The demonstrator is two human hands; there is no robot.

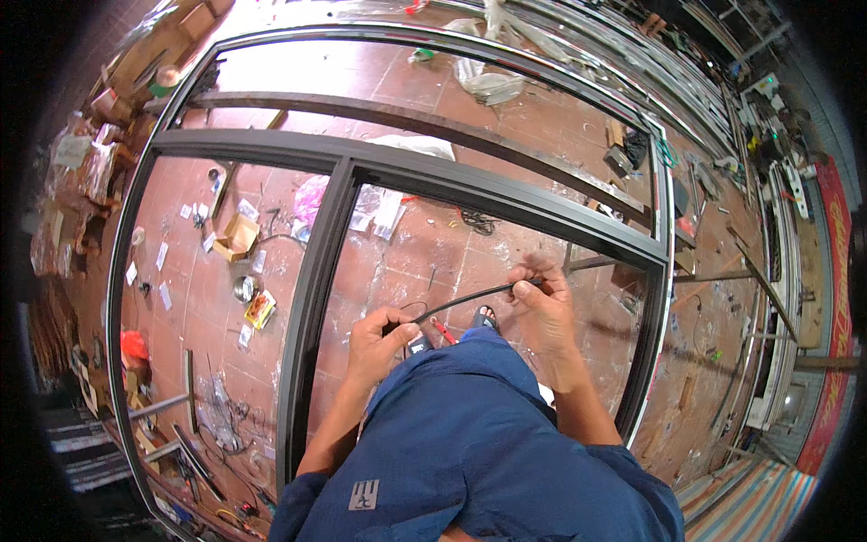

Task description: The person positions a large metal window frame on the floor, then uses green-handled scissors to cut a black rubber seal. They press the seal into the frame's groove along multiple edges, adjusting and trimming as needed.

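Observation:
A thin black rubber strip [471, 295] stretches between my two hands, bowed slightly upward in the middle. My left hand [384, 340] pinches its left end between thumb and fingers. Higher and to the right, my right hand [545, 305] grips the other end, with the fingertips curled round it. Both hands are in front of my body, within the opening of a large dark grey metal frame [442, 194]. An upright bar [327, 244] of this frame stands left of my left hand. Neither hand touches the frame.
Red floor tiles carry scattered litter, a small open cardboard box [237, 237] and a pink plastic bag [311, 196]. A loose bar [397, 119] crosses the frame's far part. Long metal profiles [695, 99] are stacked at the far right. Boxes and wrapped goods line the left.

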